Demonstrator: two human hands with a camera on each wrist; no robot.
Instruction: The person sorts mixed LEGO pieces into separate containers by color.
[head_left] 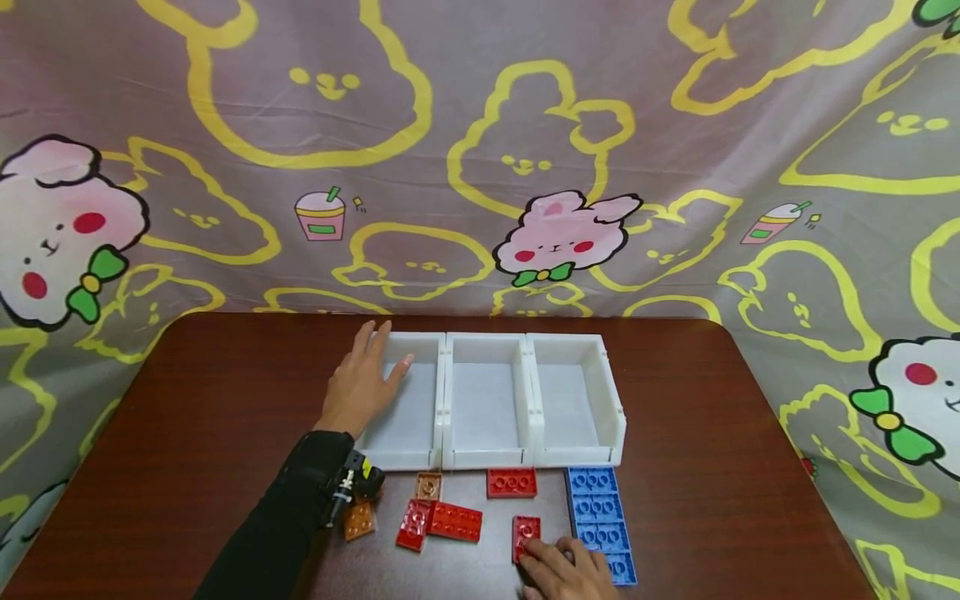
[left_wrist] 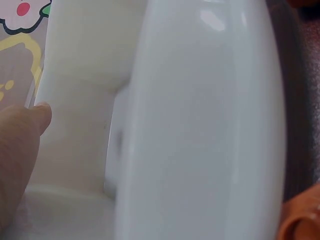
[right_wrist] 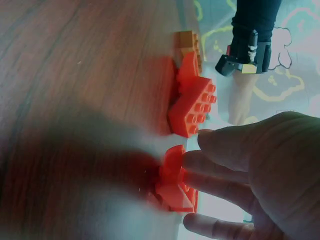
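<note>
My left hand (head_left: 358, 387) lies over the left side wall of the left white bin (head_left: 401, 460), fingers stretched toward the back and thumb out over the inside. In the left wrist view the thumb (left_wrist: 22, 145) shows beside the white wall. Near the front, my right hand (head_left: 570, 571) reaches to a red toy brick (head_left: 527, 529), with extended fingertips right at its near end. The right wrist view has those fingers beside the red brick, the thumb held apart from it. Another red brick (head_left: 455, 522) with studs up lies to the left.
Two more white bins (head_left: 489, 458) (head_left: 577, 457) adjoin the left one. Blue bricks (head_left: 600, 507) form a column at the right. Red bricks (head_left: 512, 482) (head_left: 412, 527) and orange bricks (head_left: 428, 486) (head_left: 360, 522) lie in front of the bins. A patterned cloth (head_left: 450, 192) hangs behind the table.
</note>
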